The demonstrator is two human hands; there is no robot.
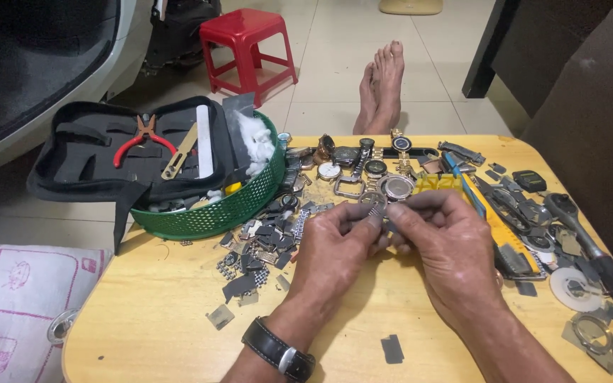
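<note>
your left wrist wears a black strap point(278, 349), nearest the lens. above it your left hand point(335, 248) and right hand point(448, 248) meet, thumbs and forefingers pinching a small metal watch part point(376, 206) between the fingertips point(373, 221) of both. just beyond the fingers lie watches point(363, 167); left of them dark scraps point(264, 241) and a green basket point(214, 213); right, a yellow tool point(501, 234).

left hand point(335, 245): fingers pinched | right hand point(448, 245): fingers pinched, tips meeting
</note>
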